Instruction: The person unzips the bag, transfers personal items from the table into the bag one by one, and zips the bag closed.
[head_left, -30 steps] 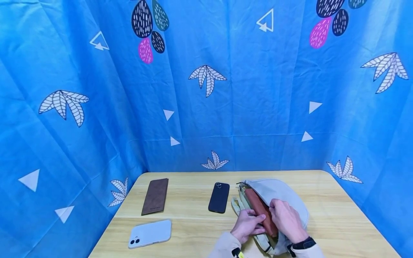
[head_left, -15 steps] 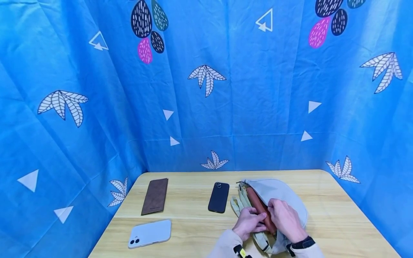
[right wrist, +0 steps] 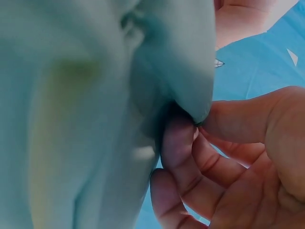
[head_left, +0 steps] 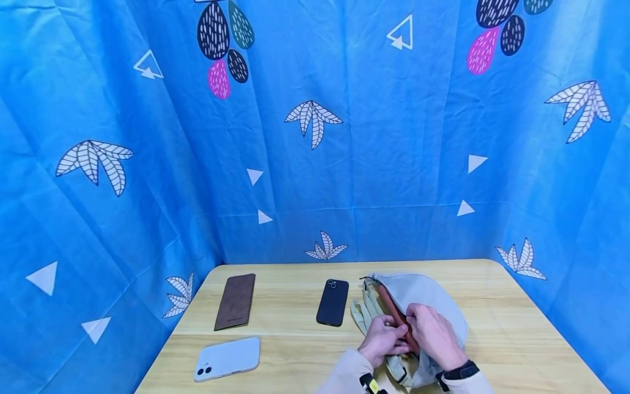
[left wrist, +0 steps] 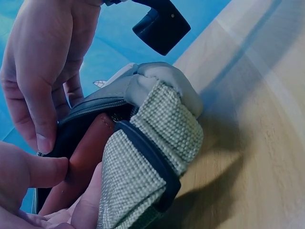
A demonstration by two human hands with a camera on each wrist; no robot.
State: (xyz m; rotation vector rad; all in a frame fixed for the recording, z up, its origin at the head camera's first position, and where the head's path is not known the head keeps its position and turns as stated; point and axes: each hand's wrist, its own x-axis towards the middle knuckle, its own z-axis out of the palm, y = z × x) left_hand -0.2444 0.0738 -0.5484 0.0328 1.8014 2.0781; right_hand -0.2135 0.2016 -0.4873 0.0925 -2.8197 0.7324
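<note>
A light grey sling bag point(head_left: 433, 293) lies at the right of the table with its zipped mouth open. A long reddish-brown leather item point(head_left: 386, 298) sits mostly inside that mouth; its exact kind is unclear. My left hand point(head_left: 381, 340) holds it near its close end, and in the left wrist view the thumb presses on the brown leather point(left wrist: 88, 148). My right hand point(head_left: 435, 335) pinches the bag's upper edge beside the zip. Pale green webbing straps point(left wrist: 162, 121) with a dark buckle hang along the bag's near side.
A black phone point(head_left: 332, 302) lies left of the bag. Farther left are a dark brown wallet point(head_left: 235, 302) and, in front of it, a white phone point(head_left: 227, 359). Patterned blue cloth point(head_left: 315, 180) hangs behind and beside the wooden table point(head_left: 290, 350).
The reddish-brown item has sunk deeper into the bag, so less of it shows. My left hand has shifted slightly right with it. The right hand keeps its pinch on the edge.
</note>
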